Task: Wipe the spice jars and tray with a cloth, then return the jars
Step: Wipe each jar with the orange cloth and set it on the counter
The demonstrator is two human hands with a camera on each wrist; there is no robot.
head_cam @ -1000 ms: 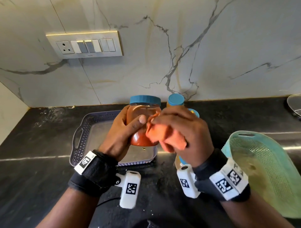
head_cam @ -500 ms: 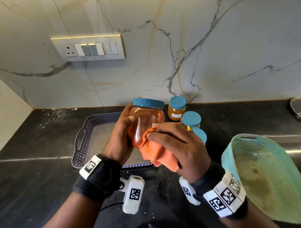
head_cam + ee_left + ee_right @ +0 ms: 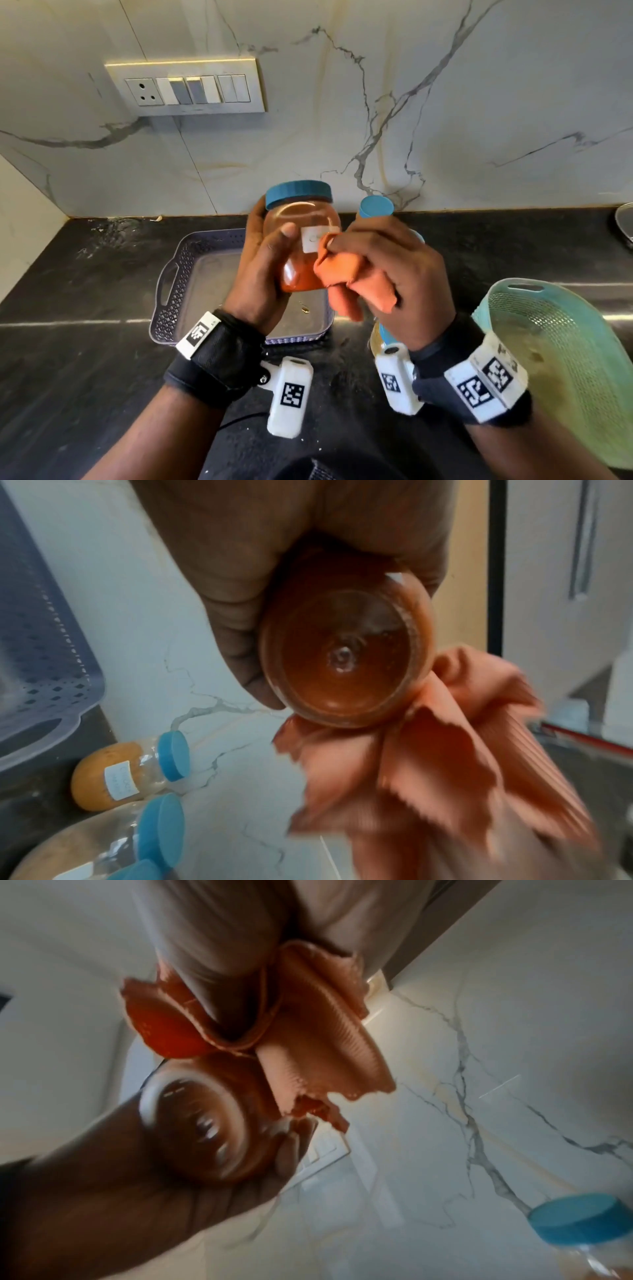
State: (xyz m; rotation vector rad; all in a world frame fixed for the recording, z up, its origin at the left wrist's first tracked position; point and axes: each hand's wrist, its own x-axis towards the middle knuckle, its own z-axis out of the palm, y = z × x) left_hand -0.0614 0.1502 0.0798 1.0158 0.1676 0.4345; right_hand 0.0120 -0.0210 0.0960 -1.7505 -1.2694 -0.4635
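My left hand point(image 3: 263, 270) grips a clear jar of red spice point(image 3: 298, 246) with a blue lid, held up above the grey perforated tray point(image 3: 178, 274). Its round base faces the left wrist view, jar point(image 3: 342, 653). My right hand point(image 3: 387, 270) holds a bunched orange cloth point(image 3: 349, 277) pressed against the jar's right side, by its white label. The cloth point(image 3: 428, 764) hangs below the jar there, and in the right wrist view the cloth point(image 3: 308, 1031) sits beside the jar point(image 3: 205, 1123). Other blue-lidded jars point(image 3: 137, 772) stand behind my hands, mostly hidden; one lid point(image 3: 375, 205) shows.
A teal mesh basket point(image 3: 555, 359) lies on its side on the dark counter point(image 3: 85, 342) at the right. A switch plate point(image 3: 186, 85) is on the marble wall. A metal rim point(image 3: 625, 222) shows at the far right edge.
The jar has been lifted higher and turned, so its white label now faces me. The cloth has moved from the jar's lower front to its right side.
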